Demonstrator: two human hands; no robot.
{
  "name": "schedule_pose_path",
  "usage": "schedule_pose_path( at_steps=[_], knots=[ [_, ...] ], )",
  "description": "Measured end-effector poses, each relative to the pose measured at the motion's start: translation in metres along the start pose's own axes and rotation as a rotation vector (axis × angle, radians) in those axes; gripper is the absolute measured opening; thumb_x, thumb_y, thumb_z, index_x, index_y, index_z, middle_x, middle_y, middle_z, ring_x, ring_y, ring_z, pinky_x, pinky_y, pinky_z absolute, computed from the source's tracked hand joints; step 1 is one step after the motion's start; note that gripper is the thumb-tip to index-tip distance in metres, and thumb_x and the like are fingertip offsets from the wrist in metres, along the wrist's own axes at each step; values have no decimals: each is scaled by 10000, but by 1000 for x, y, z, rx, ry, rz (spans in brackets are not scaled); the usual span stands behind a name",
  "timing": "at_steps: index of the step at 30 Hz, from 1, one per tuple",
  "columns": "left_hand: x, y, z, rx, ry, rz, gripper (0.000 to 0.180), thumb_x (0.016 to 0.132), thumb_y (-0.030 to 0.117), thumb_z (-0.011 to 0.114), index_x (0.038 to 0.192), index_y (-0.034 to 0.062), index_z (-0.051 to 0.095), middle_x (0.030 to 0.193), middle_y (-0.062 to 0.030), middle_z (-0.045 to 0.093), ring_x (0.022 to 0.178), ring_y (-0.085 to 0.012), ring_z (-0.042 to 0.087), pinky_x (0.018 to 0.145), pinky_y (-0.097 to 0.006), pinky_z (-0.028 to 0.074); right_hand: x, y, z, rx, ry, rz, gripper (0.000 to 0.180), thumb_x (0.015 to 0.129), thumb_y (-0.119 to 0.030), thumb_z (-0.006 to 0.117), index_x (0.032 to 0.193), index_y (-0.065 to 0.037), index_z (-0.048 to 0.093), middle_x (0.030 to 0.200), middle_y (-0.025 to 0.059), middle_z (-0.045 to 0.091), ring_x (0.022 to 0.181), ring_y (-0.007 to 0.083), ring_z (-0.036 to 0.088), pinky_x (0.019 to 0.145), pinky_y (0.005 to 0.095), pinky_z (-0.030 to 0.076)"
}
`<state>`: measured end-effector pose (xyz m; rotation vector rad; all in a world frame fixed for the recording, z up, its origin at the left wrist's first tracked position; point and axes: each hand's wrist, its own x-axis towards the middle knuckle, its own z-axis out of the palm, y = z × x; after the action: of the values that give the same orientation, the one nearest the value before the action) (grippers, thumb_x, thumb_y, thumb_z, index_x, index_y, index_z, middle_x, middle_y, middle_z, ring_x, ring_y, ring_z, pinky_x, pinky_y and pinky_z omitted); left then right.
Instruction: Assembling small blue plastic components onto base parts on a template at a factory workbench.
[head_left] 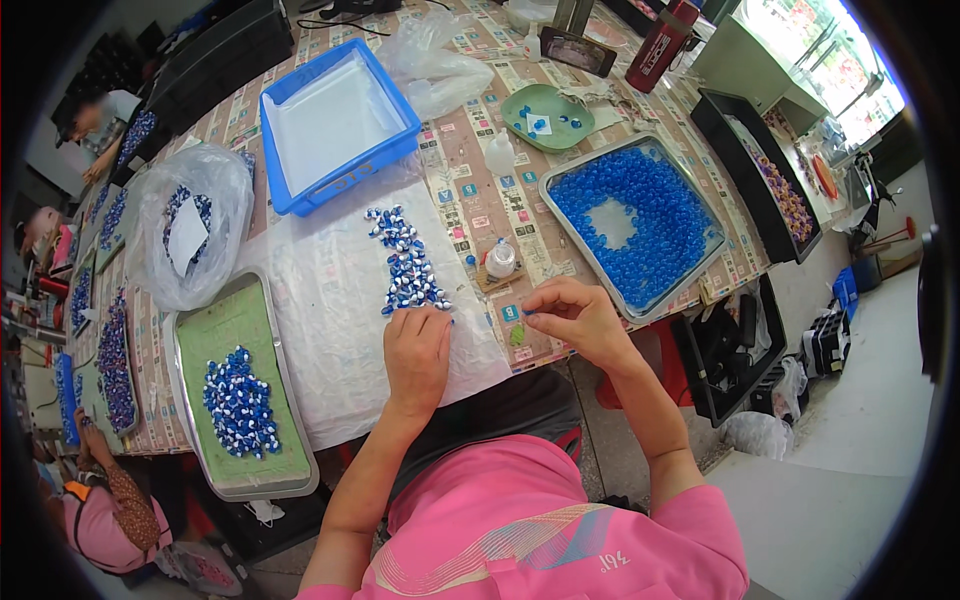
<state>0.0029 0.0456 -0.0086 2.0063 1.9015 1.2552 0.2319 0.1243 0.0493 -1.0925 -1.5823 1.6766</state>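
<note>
Resting flat, palm down, the left hand [417, 345] lies on a white plastic sheet [330, 300], fingers together and extended, their tips touching the near end of a cluster of blue-and-white beads [405, 262]; it grips nothing.

The right hand [570, 315] is held just above the table edge, fingers curled inward, thumb and forefinger pinched on 1 small blue bead [527, 313].

Items on the patterned table [480, 205]:
- 1 metal tray of blue beads [640, 220], right of the sheet, with a bare patch near its middle.
- 1 small clear glue bottle [500, 260] on a scrap of board, between the cluster and the metal tray, just beyond the right hand.
- 1 second small bottle [499, 155], farther back.
- 1 green dish [548, 117] holding a few blue beads.
- 1 blue plastic crate [335, 120] with a white lining, at the far end of the sheet.
- 1 green-lined tray [240, 390] on the left, holding a heap of finished blue-and-white beads [238, 405].
- 1 clear plastic bag [190, 225] with blue pieces inside, beyond the green-lined tray.
- 1 red flask [660, 45] at the far edge.
- 1 dark tray of mixed beads [775, 185], far right.

Other people sit at the left of the table, beside further bead trays.
</note>
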Motion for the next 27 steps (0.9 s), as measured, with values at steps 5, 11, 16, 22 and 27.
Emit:
schedule_pose_path(
  at_steps=[5, 11, 16, 22, 27],
  knots=[
    [1, -4, -8, 0, -18, 26, 148, 752, 2, 705, 889, 46, 669, 914, -86, 647, 878, -289, 591, 789, -398, 461, 8, -4, 5, -77, 28, -33, 160, 833, 44, 723, 986, -1, 717, 1054, 31, 637, 901, 90, 631, 774, 207, 508],
    [-6, -5, -17, -39, 41, 28, 196, 727, -55, 704, 903, 28, 679, 906, -103, 628, 857, -281, 606, 751, -374, 486, 36, -20, 22, -444, 229, -304, 168, 800, 28, 733, 958, -26, 729, 1004, 66, 660, 860, 119, 642, 726, 221, 508],
    [-14, 8, -34, -418, 68, -232, 174, 786, -80, 674, 942, -6, 690, 960, -104, 616, 806, -187, 623, 663, -293, 502, 57, -21, 36, -702, 260, -503, 179, 783, 16, 729, 954, -35, 728, 907, 73, 701, 795, 182, 656, 683, 284, 521],
    [-21, 6, -51, -1011, -115, -610, 189, 887, -60, 647, 1052, 5, 712, 1063, -59, 637, 840, -115, 631, 707, -233, 510, 71, -21, 40, -825, 220, -479, 158, 766, 2, 735, 919, -34, 719, 891, 74, 709, 795, 207, 662, 668, 306, 516],
    [-19, 10, -62, -1474, -208, -951, 223, 949, 17, 624, 1167, -16, 658, 1125, -91, 669, 940, -154, 667, 780, -259, 551, 61, -23, 47, -750, 230, -487, 142, 764, 4, 736, 900, -35, 721, 896, 69, 715, 791, 192, 661, 666, 293, 513]
  ],
)
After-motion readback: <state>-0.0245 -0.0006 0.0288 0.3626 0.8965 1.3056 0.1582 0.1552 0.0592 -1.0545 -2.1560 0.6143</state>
